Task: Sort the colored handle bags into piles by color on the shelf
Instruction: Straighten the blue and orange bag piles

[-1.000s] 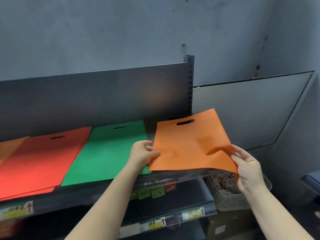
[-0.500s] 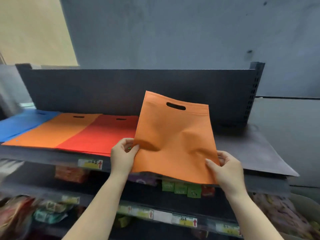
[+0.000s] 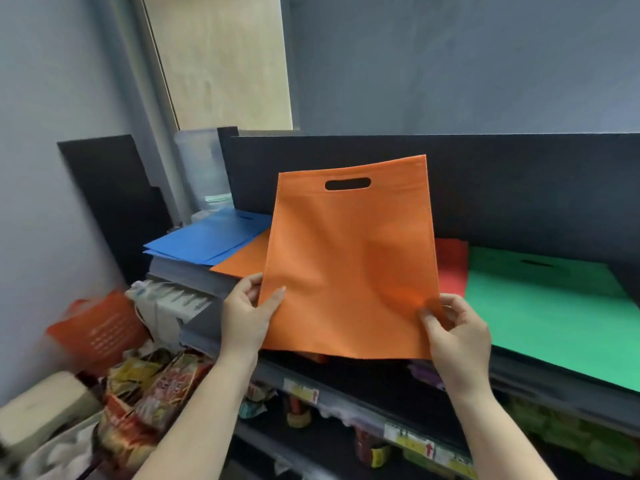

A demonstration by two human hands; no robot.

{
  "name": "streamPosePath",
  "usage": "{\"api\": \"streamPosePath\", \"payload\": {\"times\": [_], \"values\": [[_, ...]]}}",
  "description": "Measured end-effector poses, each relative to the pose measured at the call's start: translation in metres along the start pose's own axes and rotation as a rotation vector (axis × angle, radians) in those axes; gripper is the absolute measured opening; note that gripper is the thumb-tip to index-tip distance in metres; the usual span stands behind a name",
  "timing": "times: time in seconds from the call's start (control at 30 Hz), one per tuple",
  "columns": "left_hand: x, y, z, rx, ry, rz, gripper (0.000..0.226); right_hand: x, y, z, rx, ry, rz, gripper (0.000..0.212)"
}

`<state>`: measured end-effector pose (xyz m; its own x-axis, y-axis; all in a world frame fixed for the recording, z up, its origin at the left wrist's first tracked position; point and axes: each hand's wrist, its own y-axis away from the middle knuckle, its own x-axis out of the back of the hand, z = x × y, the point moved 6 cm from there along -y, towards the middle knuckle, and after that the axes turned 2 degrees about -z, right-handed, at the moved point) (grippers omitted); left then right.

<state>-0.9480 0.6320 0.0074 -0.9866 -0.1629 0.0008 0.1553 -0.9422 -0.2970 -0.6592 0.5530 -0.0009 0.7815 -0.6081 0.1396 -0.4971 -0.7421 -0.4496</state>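
A person holds an orange handle bag upright in front of the shelf, the left hand pinching its lower left corner and the right hand pinching its lower right corner, both clamped on the fabric. The bag hangs in the air above the orange pile, which lies between the blue pile and a sliver of the red pile; the green pile lies to the right. The bag appears light, thin and limp, likely to sag or fold if held by one corner, so a two-corner grip or the cut-out handle looks the safest hold. The raised bag hides most of the orange and red piles, so their height and neatness cannot be judged. Goods on the lower shelves are blurred, and the green pile is cut off at the frame's right edge.
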Motion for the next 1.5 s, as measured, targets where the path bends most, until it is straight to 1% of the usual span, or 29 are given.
{"api": "streamPosePath", "payload": {"times": [0.07,0.17,0.3,0.37,0.53,0.57,0.67,0.73,0.8,0.9,1.03,1.07,1.1,1.17,1.2,1.27,1.3,1.5], "values": [[0.023,-0.014,-0.012,0.014,-0.023,-0.037,0.029,-0.031,0.002,-0.002,0.007,-0.031,0.012,0.032],[0.050,-0.036,-0.024,0.004,-0.124,-0.050,0.036,-0.072,-0.001,0.002,-0.008,-0.076,-0.003,0.027],[0.074,-0.074,-0.035,-0.028,-0.198,-0.013,0.032,-0.122,-0.018,0.003,0.003,-0.040,-0.076,0.027],[0.081,-0.094,-0.037,-0.049,-0.250,0.012,0.030,-0.142,-0.029,0.001,0.030,0.001,-0.113,0.026],[0.090,-0.157,-0.046,-0.106,-0.373,0.065,0.034,-0.190,-0.063,0.006,0.049,0.122,-0.178,0.018],[0.091,-0.169,-0.049,-0.110,-0.391,0.068,0.034,-0.198,-0.069,0.008,0.053,0.155,-0.189,0.018],[0.091,-0.198,-0.062,-0.106,-0.445,0.046,0.034,-0.216,-0.082,0.011,0.080,0.316,-0.212,0.007],[0.089,-0.212,-0.072,-0.105,-0.500,0.025,0.033,-0.225,-0.086,0.015,0.091,0.449,-0.215,0.018],[0.086,-0.222,-0.081,-0.098,-0.572,-0.004,0.035,-0.231,-0.088,0.017,0.073,0.541,-0.237,0.025],[0.081,-0.233,-0.094,-0.087,-0.668,-0.074,0.043,-0.236,-0.088,0.023,0.012,0.660,-0.275,0.032],[0.071,-0.241,-0.110,-0.058,-0.765,-0.191,0.050,-0.234,-0.088,0.026,-0.058,0.768,-0.252,0.044],[0.071,-0.242,-0.113,-0.057,-0.775,-0.214,0.051,-0.235,-0.088,0.027,-0.083,0.781,-0.252,0.045],[0.070,-0.242,-0.115,-0.061,-0.778,-0.235,0.052,-0.235,-0.088,0.029,-0.106,0.790,-0.253,0.039],[0.070,-0.244,-0.118,-0.078,-0.783,-0.284,0.055,-0.235,-0.087,0.030,-0.153,0.826,-0.249,0.018],[0.069,-0.245,-0.119,-0.085,-0.790,-0.310,0.056,-0.235,-0.086,0.030,-0.162,0.845,-0.253,0.020],[0.068,-0.247,-0.121,-0.091,-0.808,-0.361,0.058,-0.237,-0.084,0.028,-0.148,0.872,-0.269,0.044],[0.067,-0.248,-0.122,-0.096,-0.818,-0.387,0.059,-0.237,-0.084,0.027,-0.128,0.880,-0.265,0.049],[0.059,-0.251,-0.122,-0.131,-0.867,-0.508,0.061,-0.234,-0.084,0.022,-0.105,0.901,-0.215,0.037]]}}
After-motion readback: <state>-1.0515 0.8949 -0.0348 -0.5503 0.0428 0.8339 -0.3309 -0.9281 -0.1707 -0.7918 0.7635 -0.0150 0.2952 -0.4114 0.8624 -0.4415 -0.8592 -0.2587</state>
